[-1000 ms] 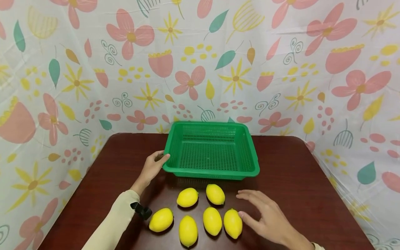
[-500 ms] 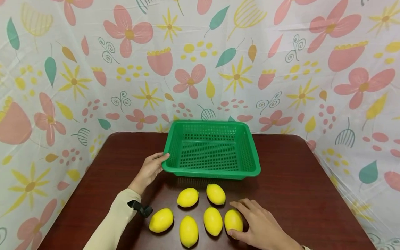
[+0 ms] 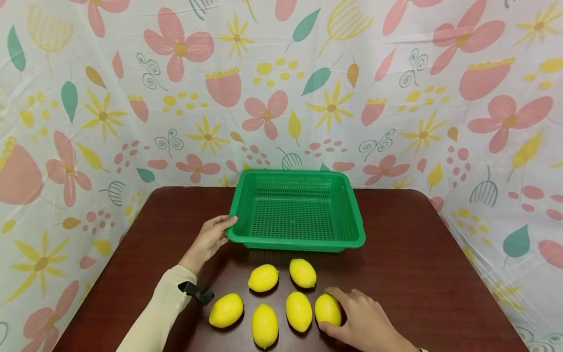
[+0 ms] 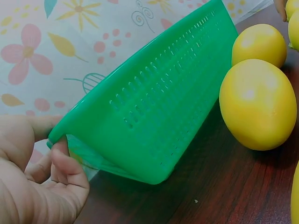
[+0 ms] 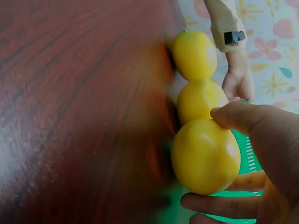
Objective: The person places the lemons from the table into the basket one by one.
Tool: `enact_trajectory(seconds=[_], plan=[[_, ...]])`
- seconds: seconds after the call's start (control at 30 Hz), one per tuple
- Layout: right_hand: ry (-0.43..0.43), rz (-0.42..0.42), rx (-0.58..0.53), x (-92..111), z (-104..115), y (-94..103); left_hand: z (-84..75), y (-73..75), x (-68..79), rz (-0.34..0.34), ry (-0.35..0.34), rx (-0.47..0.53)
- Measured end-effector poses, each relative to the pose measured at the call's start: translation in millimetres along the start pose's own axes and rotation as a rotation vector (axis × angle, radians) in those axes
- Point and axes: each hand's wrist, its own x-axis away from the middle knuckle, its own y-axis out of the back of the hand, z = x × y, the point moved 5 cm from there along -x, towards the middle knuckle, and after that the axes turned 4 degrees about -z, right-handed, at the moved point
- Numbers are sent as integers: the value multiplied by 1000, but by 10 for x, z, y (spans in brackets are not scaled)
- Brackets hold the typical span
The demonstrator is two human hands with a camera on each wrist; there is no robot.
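Observation:
At the left side of the green plastic basket (image 3: 303, 243), my left hand (image 3: 207, 243) pinches the rim, thumb on top and fingers curled beneath. The left wrist view shows this grip (image 4: 58, 140) at the corner, with the basket's slotted side facing the camera. My right hand (image 3: 362, 318) grips the rightmost yellow lemon (image 3: 327, 310), with the thumb at its near end and the fingers at its far end. In the right wrist view that lemon (image 5: 205, 156) sits between thumb and fingers, its lower edge close over the tabletop.
Several more lemons lie loose in front of the basket, one of them (image 3: 299, 311) just left of the gripped one and another (image 3: 302, 273) behind it. The dark brown table (image 3: 404, 239) ends at a flower-patterned curtain (image 3: 281, 98) behind and on both sides.
My right hand has come in from the right and closed around the rightmost lemon. My left hand still holds the basket's rim, and the basket stays in place.

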Motion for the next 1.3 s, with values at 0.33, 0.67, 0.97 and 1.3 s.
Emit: enact_trajectory(seconds=[0.33, 0.67, 0.97, 1.3], plan=[[-49, 42, -163, 5, -78, 156, -5, -8, 0, 8, 9, 17], [227, -48, -164, -126, -29, 783, 19, 13, -21, 17, 23, 44], [335, -18, -84, -403, 27, 1319, 26, 6, -11, 24, 30, 20], [412, 153, -138, -1172, -70, 1566, 17, -7, -26, 38, 12, 56]])
